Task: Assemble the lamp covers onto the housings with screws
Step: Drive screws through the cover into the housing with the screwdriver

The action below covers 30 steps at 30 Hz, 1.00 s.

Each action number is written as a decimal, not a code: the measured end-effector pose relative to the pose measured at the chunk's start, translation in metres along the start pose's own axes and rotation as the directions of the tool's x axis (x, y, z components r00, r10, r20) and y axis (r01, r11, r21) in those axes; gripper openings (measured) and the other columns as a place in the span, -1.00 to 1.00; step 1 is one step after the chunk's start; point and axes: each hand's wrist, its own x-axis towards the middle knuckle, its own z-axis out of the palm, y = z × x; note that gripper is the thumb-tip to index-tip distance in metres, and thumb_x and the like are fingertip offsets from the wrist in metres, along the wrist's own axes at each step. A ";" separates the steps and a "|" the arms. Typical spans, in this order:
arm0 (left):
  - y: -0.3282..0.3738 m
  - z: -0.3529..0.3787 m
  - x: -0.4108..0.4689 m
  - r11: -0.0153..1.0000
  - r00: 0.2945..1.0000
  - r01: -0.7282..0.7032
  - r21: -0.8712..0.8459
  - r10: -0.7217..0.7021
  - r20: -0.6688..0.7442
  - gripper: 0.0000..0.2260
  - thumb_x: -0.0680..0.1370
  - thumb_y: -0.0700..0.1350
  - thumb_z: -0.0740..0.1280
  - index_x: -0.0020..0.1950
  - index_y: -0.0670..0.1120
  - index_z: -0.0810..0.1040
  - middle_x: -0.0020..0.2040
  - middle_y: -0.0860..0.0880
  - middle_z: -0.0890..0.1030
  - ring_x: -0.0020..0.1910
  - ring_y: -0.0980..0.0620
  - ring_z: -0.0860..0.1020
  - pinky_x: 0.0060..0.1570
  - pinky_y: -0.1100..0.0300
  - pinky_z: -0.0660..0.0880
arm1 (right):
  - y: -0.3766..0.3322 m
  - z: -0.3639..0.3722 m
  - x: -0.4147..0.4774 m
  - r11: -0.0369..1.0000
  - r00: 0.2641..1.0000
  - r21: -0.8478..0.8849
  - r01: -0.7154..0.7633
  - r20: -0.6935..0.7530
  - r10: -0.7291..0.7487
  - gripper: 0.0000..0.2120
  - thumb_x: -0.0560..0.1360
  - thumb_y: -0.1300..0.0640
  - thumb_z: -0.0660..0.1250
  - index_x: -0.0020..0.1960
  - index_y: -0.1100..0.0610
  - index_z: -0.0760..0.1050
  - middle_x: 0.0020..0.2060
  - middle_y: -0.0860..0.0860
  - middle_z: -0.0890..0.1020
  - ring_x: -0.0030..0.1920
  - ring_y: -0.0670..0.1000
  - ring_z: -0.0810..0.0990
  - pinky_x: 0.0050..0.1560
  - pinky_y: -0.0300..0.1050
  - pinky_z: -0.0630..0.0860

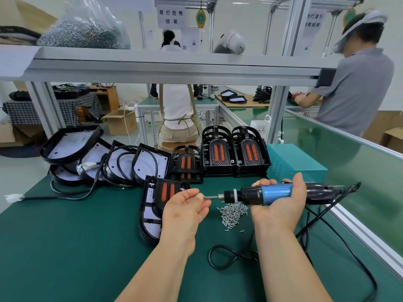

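On the bench (87,236) before you, your right hand (281,203) holds the screwdriver (268,194) level, its bit reaching left to the fingertips of your left hand (185,205). Loose screws (233,212) lie between your hands. A housing (150,214) bearing a cover (166,190) lies behind your left hand. Farther back stand stacked covers (235,151), with spare housings (109,162) to their left and a power box (294,162) to their right.

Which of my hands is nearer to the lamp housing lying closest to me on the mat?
Left. The left hand overlaps the right edge of the lamp housing in view. The right hand grips the screwdriver farther right, beyond the screw pile.
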 end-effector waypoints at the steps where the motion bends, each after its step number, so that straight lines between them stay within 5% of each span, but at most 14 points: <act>1: 0.000 0.000 0.000 1.000 1.000 0.004 -0.001 -0.004 0.003 -0.94 0.60 -0.29 0.33 0.03 -0.16 0.54 -0.14 -0.09 0.64 -0.28 0.15 0.68 -0.30 0.36 0.58 | 0.000 0.000 0.000 1.000 1.000 0.001 -0.004 -0.009 0.004 -0.68 0.43 -0.04 0.48 -0.10 0.09 0.38 -0.40 0.01 0.47 -0.44 0.02 0.49 -0.29 -0.14 0.54; 6: 0.004 -0.002 0.000 0.999 0.999 0.027 0.020 -0.028 0.025 -0.90 0.60 -0.24 0.34 0.12 -0.17 0.55 -0.07 -0.10 0.66 -0.21 0.13 0.70 -0.26 0.34 0.60 | 0.001 -0.001 0.000 1.000 0.999 0.004 -0.013 -0.053 0.013 -0.67 0.43 -0.05 0.49 -0.08 0.08 0.37 -0.38 0.01 0.47 -0.43 0.04 0.49 -0.22 -0.12 0.55; 10: 0.017 -0.010 -0.004 0.977 0.990 0.039 0.211 -0.067 0.127 -0.72 0.57 -0.16 0.40 0.23 -0.03 0.42 0.02 -0.14 0.64 -0.12 0.05 0.68 -0.24 0.32 0.61 | 0.002 0.000 -0.001 0.999 0.996 0.020 -0.031 -0.078 0.032 -0.66 0.42 -0.04 0.49 -0.09 0.08 0.37 -0.39 0.01 0.47 -0.45 0.03 0.49 -0.26 -0.12 0.54; 13: 0.046 -0.041 0.001 0.923 0.997 -0.072 0.379 0.063 0.036 -0.76 0.58 -0.23 0.37 0.20 -0.02 0.46 -0.07 -0.12 0.64 -0.23 0.06 0.64 -0.30 0.29 0.58 | 0.003 0.001 -0.002 0.999 0.997 0.018 -0.030 -0.076 0.032 -0.67 0.42 -0.04 0.50 -0.11 0.08 0.38 -0.40 0.01 0.48 -0.45 0.03 0.50 -0.26 -0.12 0.55; 16: 0.069 -0.085 0.014 0.798 0.965 -0.082 0.597 0.213 -0.152 -0.74 0.58 -0.15 0.37 0.27 -0.06 0.50 0.10 -0.13 0.64 -0.02 -0.08 0.62 0.08 0.02 0.58 | 0.005 0.001 -0.004 1.000 0.998 0.005 -0.025 -0.063 0.025 -0.69 0.42 -0.04 0.49 -0.12 0.08 0.39 -0.42 0.00 0.49 -0.45 0.03 0.50 -0.24 -0.12 0.56; 18: 0.067 -0.106 0.019 0.708 0.971 0.054 0.704 0.127 -0.202 -0.54 0.57 0.04 0.39 0.40 -0.11 0.43 0.27 -0.13 0.56 0.15 -0.17 0.56 0.24 -0.04 0.48 | 0.009 0.002 -0.007 0.999 0.999 -0.015 -0.029 -0.044 0.028 -0.69 0.42 -0.05 0.48 -0.11 0.08 0.38 -0.43 0.00 0.48 -0.45 0.03 0.49 -0.25 -0.12 0.55; 20: 0.057 -0.113 0.020 0.712 0.982 0.183 0.678 -0.106 -0.155 -0.43 0.51 0.17 0.41 0.40 -0.13 0.46 0.32 -0.11 0.56 0.18 -0.12 0.57 0.13 0.03 0.52 | 0.013 0.003 -0.010 0.999 0.999 -0.025 -0.034 -0.032 0.033 -0.68 0.43 -0.05 0.48 -0.11 0.07 0.38 -0.43 0.00 0.46 -0.46 0.03 0.48 -0.27 -0.13 0.55; 23: 0.045 -0.109 0.014 0.733 0.937 0.252 0.632 -0.349 0.031 -0.55 0.32 0.15 0.59 0.13 0.00 0.64 0.05 0.01 0.73 0.04 0.05 0.64 -0.13 0.16 0.51 | 0.017 0.003 -0.012 0.999 0.999 -0.036 -0.035 -0.020 0.034 -0.68 0.43 -0.05 0.49 -0.10 0.08 0.38 -0.43 0.00 0.47 -0.46 0.03 0.48 -0.27 -0.13 0.55; 28: 0.029 -0.100 0.010 0.766 0.949 0.110 0.634 -0.271 0.162 -0.66 0.17 0.08 0.55 -0.07 0.20 0.68 -0.06 0.09 0.74 0.00 0.10 0.68 -0.13 0.16 0.55 | 0.025 0.005 -0.018 0.996 0.998 -0.074 -0.054 0.016 0.055 -0.66 0.42 -0.05 0.49 -0.06 0.09 0.37 -0.43 0.01 0.47 -0.45 0.03 0.49 -0.28 -0.13 0.55; 30: 0.023 -0.098 0.009 0.811 0.962 0.058 0.583 -0.202 0.186 -0.64 0.20 0.03 0.56 -0.02 0.12 0.70 -0.04 0.02 0.74 0.03 0.02 0.69 0.06 0.05 0.60 | 0.032 0.007 -0.023 0.993 0.996 -0.099 -0.067 0.055 0.073 -0.67 0.43 -0.04 0.48 -0.08 0.09 0.37 -0.43 0.00 0.47 -0.45 0.02 0.48 -0.30 -0.14 0.53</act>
